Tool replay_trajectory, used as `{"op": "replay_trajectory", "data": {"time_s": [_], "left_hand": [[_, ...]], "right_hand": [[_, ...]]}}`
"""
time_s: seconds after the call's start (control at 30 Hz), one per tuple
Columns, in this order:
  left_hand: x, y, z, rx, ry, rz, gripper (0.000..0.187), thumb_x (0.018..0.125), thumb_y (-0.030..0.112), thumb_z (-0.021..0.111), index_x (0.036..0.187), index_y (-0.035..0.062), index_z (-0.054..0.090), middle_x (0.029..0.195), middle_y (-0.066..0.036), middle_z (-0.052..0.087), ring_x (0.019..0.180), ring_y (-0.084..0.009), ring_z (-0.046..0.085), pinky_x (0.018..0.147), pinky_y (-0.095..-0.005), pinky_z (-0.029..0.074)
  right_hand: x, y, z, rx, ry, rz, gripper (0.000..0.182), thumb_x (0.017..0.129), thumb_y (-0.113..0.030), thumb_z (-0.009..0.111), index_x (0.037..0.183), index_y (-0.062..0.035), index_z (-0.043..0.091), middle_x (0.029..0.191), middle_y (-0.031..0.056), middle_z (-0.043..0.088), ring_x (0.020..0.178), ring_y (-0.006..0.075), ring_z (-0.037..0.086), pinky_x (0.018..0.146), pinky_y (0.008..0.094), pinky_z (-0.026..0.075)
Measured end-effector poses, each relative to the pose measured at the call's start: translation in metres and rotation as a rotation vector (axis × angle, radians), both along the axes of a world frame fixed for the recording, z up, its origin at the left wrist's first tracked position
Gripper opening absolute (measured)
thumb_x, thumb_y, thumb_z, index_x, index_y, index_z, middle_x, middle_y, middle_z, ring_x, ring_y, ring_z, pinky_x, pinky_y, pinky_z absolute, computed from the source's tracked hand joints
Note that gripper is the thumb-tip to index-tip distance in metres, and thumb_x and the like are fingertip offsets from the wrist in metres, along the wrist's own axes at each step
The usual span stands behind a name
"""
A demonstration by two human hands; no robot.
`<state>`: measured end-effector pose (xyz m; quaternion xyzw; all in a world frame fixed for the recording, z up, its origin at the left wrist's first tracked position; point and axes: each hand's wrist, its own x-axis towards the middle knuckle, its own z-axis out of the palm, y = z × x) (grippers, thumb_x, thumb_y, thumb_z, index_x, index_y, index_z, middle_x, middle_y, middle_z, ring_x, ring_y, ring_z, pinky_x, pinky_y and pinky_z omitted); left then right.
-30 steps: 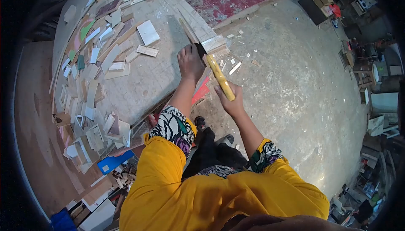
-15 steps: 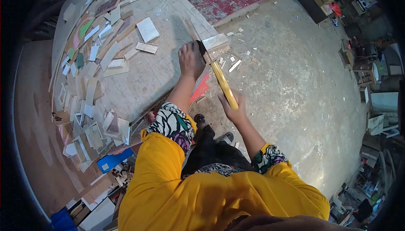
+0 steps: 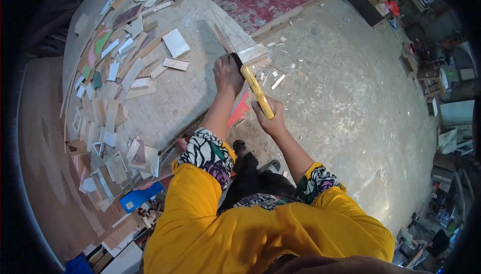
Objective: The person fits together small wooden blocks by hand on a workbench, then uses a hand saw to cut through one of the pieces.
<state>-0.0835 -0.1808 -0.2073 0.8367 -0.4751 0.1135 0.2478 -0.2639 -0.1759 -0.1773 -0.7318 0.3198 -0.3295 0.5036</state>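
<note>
My right hand (image 3: pixel 270 116) is wrapped round the lower end of a yellow handle (image 3: pixel 257 91). A dark tool head (image 3: pixel 236 61) at the handle's upper end lies against the fingers of my left hand (image 3: pixel 228 75). The left hand rests at the table's right edge, its fingers curled; what they hold, if anything, is hidden. Just beyond the tool head, a pale wood block (image 3: pixel 252 52) lies at the table corner.
The worktable (image 3: pixel 150 118) carries many wood offcuts on its left side and a white block (image 3: pixel 176 43) near its middle. Wood scraps lie on the concrete floor (image 3: pixel 340 108). A blue piece (image 3: pixel 141 197) is below the table's near edge.
My right hand and the lower end of the yellow handle have moved up and left. My left hand has shifted slightly down, still by the tool head.
</note>
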Motion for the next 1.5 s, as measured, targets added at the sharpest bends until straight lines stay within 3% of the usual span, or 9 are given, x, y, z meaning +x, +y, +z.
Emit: {"op": "replay_trajectory", "data": {"time_s": [0.07, 0.37, 0.7, 0.93, 1.0, 1.13, 1.2, 1.4, 1.5], "left_hand": [[0.003, 0.002, 0.001, -0.01, 0.006, -0.006, 0.04, 0.07, 0.015, 0.062, 0.106, -0.0011, 0.053, 0.109, -0.015, 0.052, 0.105, -0.0324, 0.046, 0.095, -0.0414, 0.034], [-0.012, 0.015, 0.005, 0.04, -0.022, -0.161, 0.046, 0.069, 0.007, 0.06, 0.113, -0.0005, 0.05, 0.112, -0.015, 0.049, 0.106, -0.0321, 0.046, 0.094, -0.0403, 0.036], [-0.003, 0.005, -0.006, 0.06, -0.009, 0.037, 0.04, 0.075, 0.018, 0.057, 0.112, 0.002, 0.054, 0.117, -0.016, 0.049, 0.11, -0.0336, 0.043, 0.097, -0.0425, 0.032], [0.006, 0.004, -0.017, 0.08, -0.102, 0.054, 0.041, 0.073, 0.016, 0.061, 0.111, 0.0016, 0.053, 0.109, -0.014, 0.051, 0.106, -0.0307, 0.046, 0.091, -0.041, 0.036], [-0.001, 0.002, 0.0, 0.021, -0.06, 0.063, 0.044, 0.074, 0.023, 0.061, 0.112, 0.0018, 0.053, 0.104, -0.014, 0.051, 0.1, -0.0296, 0.047, 0.091, -0.0401, 0.035], [0.0, -0.002, 0.008, 0.031, 0.032, 0.107, 0.04, 0.074, 0.018, 0.061, 0.108, -0.0002, 0.052, 0.106, -0.015, 0.051, 0.101, -0.0318, 0.047, 0.091, -0.0417, 0.035], [0.005, -0.001, 0.008, 0.011, 0.005, 0.078, 0.039, 0.073, 0.016, 0.06, 0.107, -0.0008, 0.052, 0.107, -0.015, 0.05, 0.102, -0.0322, 0.047, 0.091, -0.0417, 0.035], [0.009, -0.004, -0.001, 0.056, -0.057, 0.081, 0.037, 0.074, 0.01, 0.053, 0.108, -0.0025, 0.051, 0.109, -0.018, 0.05, 0.104, -0.0327, 0.046, 0.092, -0.0421, 0.035], [0.013, -0.008, -0.029, -0.171, 0.134, 0.159, 0.035, 0.077, 0.007, 0.047, 0.111, -0.0032, 0.049, 0.112, -0.018, 0.049, 0.108, -0.0326, 0.044, 0.094, -0.0412, 0.035]], "right_hand": [[0.004, 0.001, 0.002, -0.051, 0.056, 0.02, 0.016, 0.076, -0.014, 0.065, 0.071, -0.0015, 0.056, 0.056, 0.0176, 0.051, 0.048, 0.0307, 0.052, 0.047, 0.0342, 0.04], [-0.025, 0.017, -0.002, 0.102, 0.029, 0.0, 0.018, 0.076, -0.012, 0.064, 0.069, -0.0001, 0.054, 0.057, 0.0175, 0.051, 0.049, 0.0319, 0.051, 0.048, 0.0352, 0.039], [-0.005, -0.003, 0.006, -0.024, 0.086, 0.068, 0.018, 0.077, -0.016, 0.063, 0.071, -0.0015, 0.054, 0.059, 0.0177, 0.052, 0.053, 0.0376, 0.052, 0.049, 0.0389, 0.041], [-0.096, 0.041, 0.027, -0.114, 0.132, 0.062, 0.017, 0.074, -0.005, 0.064, 0.063, -0.0013, 0.051, 0.053, 0.0116, 0.048, 0.047, 0.0264, 0.05, 0.047, 0.0328, 0.037], [-0.086, 0.036, 0.044, 0.018, 0.128, 0.001, 0.02, 0.075, -0.008, 0.063, 0.062, -0.0028, 0.05, 0.054, 0.0153, 0.048, 0.049, 0.0342, 0.049, 0.048, 0.0373, 0.038], [-0.061, 0.009, 0.038, 0.154, 0.119, -0.009, 0.017, 0.076, -0.009, 0.063, 0.064, -0.0033, 0.052, 0.056, 0.0158, 0.049, 0.049, 0.035, 0.049, 0.048, 0.0379, 0.037], [-0.051, 0.003, 0.044, -0.131, 0.177, 0.144, 0.012, 0.076, -0.01, 0.063, 0.07, -0.0029, 0.055, 0.058, 0.0162, 0.052, 0.052, 0.0359, 0.05, 0.048, 0.0374, 0.038], [-0.061, 0.012, 0.042, 0.004, 0.197, 0.064, 0.015, 0.076, -0.015, 0.066, 0.077, -0.0036, 0.057, 0.064, 0.0161, 0.056, 0.06, 0.0358, 0.057, 0.052, 0.0365, 0.045], [-0.055, 0.015, 0.037, -0.167, 0.061, 0.004, 0.016, 0.077, -0.017, 0.066, 0.077, -0.0037, 0.056, 0.064, 0.0164, 0.056, 0.059, 0.0357, 0.058, 0.052, 0.0361, 0.045]]}}
